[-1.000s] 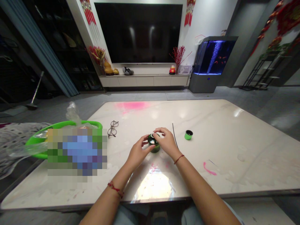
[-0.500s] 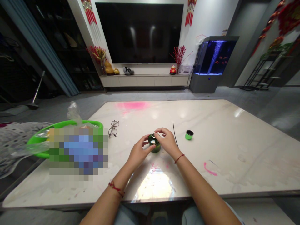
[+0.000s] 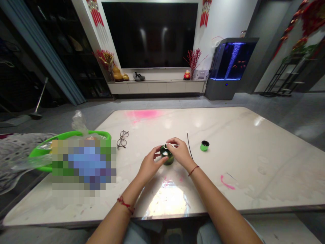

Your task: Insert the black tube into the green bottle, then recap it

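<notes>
A small, round, dark green glass bottle (image 3: pixel 168 160) stands on the table in front of me. My left hand (image 3: pixel 151 164) is wrapped round its left side, with the thumb across the front. At the top, my right hand (image 3: pixel 180 150) has its fingers closed on a white ring (image 3: pixel 165 146) at the bottle's mouth; part of the ring is hidden by the fingers. To the right lies a short green cap (image 3: pixel 204 146) with a black inside, its hollow side up. Between the cap and my right hand is a thin black stick or tube (image 3: pixel 189 145).
A pair of glasses (image 3: pixel 123 139) lies left of the bottle. At the left edge of the white table (image 3: pixel 254 152) sits a green basket (image 3: pixel 33 156) with plastic bags, partly blurred out. Pink stains (image 3: pixel 227 183) mark the tabletop.
Both hands stay on the bottle in nearly the same pose. The whole view has shifted very slightly; nothing on the table has visibly moved.
</notes>
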Available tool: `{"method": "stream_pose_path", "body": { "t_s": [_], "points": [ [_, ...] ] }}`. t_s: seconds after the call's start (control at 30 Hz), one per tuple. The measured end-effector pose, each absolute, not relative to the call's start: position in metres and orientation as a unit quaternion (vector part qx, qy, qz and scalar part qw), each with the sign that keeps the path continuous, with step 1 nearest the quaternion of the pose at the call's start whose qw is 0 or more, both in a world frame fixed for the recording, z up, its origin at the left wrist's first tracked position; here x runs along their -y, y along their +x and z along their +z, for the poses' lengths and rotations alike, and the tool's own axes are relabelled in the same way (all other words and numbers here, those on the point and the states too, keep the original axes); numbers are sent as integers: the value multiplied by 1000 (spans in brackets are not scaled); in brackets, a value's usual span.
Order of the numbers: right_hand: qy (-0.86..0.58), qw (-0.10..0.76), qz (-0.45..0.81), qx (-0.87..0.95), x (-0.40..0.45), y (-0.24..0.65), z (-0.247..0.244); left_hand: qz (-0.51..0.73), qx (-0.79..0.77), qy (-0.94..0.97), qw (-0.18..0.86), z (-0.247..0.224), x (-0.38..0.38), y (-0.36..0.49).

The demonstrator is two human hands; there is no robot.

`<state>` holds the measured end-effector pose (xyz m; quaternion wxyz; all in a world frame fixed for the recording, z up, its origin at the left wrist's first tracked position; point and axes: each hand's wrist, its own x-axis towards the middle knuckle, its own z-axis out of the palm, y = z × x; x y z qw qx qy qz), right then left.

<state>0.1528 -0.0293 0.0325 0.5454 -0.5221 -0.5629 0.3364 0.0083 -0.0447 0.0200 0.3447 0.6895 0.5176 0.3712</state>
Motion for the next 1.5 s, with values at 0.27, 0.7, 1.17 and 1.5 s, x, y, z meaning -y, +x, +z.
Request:
{"method": "stream_pose_path", "body": {
  "t_s": [0.27,0.7,1.17,1.5],
  "points": [
    [-510,551,340,566,29,153,32,374,-517,686,350,21,45,9],
    [-501,550,356,565,31,153,34,370,-520,689,344,21,45,8],
    [-569,555,279,539,23,179,32,362,-527,684,351,26,48,12],
    [-798,132,71,584,40,209,34,355,-534,683,349,29,50,12]
  ]
}}
